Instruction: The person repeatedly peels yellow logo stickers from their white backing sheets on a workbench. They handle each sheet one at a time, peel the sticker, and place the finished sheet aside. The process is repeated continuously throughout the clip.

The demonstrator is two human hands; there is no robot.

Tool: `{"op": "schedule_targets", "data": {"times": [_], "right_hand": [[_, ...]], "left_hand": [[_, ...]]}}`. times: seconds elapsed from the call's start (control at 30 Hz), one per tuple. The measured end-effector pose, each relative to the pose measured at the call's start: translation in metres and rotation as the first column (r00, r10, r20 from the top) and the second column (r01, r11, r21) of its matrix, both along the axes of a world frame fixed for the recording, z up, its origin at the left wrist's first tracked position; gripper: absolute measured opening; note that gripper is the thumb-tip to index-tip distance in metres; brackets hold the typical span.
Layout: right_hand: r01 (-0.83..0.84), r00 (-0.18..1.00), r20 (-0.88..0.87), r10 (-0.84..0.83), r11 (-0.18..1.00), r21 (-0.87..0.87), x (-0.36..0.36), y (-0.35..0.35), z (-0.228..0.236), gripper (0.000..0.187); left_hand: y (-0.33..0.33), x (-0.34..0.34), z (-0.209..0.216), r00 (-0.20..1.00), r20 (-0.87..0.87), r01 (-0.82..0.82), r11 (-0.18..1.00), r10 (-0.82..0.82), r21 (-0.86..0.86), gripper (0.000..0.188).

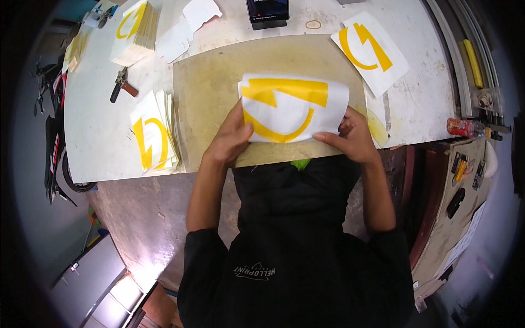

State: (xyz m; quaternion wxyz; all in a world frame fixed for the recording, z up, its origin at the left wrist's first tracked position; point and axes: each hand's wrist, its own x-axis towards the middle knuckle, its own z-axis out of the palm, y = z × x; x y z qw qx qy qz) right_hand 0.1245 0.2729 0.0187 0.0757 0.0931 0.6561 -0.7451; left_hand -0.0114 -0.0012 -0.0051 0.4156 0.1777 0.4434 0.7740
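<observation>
A white paper piece (284, 113) with a bold yellow print is held up over a tan board (205, 71) on the table. It curves over at its top edge. My left hand (228, 136) is closed on its left side, thumb in front. At the lower right corner my right hand (354, 138) pinches it, thumb in front and the other fingers partly hidden behind. To the left lies a fanned pile of similar printed papers (155, 134). Another printed white paper (372, 52) rests at the far right, partly over the board.
A tall stack of printed papers (135, 33) stands at the far left, near white paper scraps (188, 28). A wristwatch (123, 86) lies below it. At the back are a phone on a stand (268, 12) and a rubber band (313, 24). A bottle with a red label (465, 128) is at right.
</observation>
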Motion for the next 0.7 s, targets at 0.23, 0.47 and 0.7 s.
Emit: {"op": "schedule_targets", "data": {"times": [0.23,0.47,0.7], "right_hand": [[0.125,0.988,-0.098,-0.123,0.992,0.020,-0.006,-0.006,-0.005,0.066],[0.249,0.963,-0.101,-0.248,0.968,0.001,-0.007,-0.011,-0.013,0.044],[0.340,0.934,0.076,-0.349,0.934,0.113,-0.025,-0.014,-0.006,0.040]], "left_hand": [[0.011,0.008,0.023,0.949,-0.302,-0.201,0.915,0.093,-0.350,0.072],[0.018,0.013,0.022,0.900,-0.365,-0.337,0.910,0.237,-0.242,0.089],[0.029,0.023,0.007,0.785,-0.531,-0.559,0.736,0.320,-0.382,0.105]]}}
